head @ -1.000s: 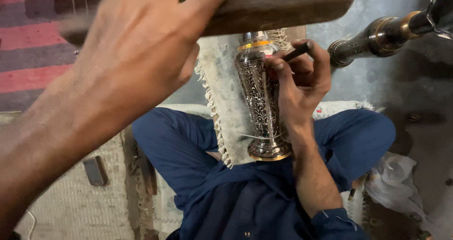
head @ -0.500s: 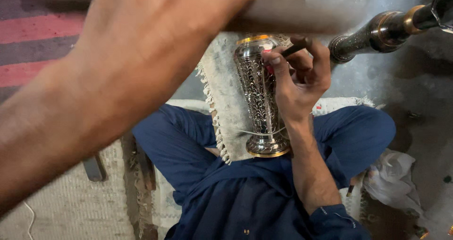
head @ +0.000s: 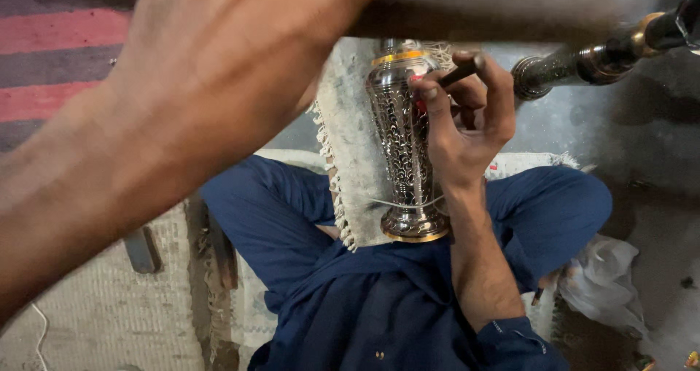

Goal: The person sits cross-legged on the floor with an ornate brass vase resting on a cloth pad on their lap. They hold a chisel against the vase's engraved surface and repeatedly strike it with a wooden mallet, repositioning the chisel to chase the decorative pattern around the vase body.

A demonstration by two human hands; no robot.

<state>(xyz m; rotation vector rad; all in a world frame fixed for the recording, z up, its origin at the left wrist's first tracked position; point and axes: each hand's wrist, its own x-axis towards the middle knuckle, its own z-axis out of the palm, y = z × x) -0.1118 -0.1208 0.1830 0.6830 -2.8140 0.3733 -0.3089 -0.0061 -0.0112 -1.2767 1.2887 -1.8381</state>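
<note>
The dark metal pipe blocks the upper right; bare floor beneath stays open.

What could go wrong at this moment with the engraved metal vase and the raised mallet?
1. The left hand swings a blurred wooden mallet close above the right hand; a miss could hit its fingers.
2. The thin dark chisel is pinched only at the fingertips and might skid across the engraved silver metal vase, scratching it.
3. The vase lies tilted on a fringed cloth over the lap, so it could roll.
</note>
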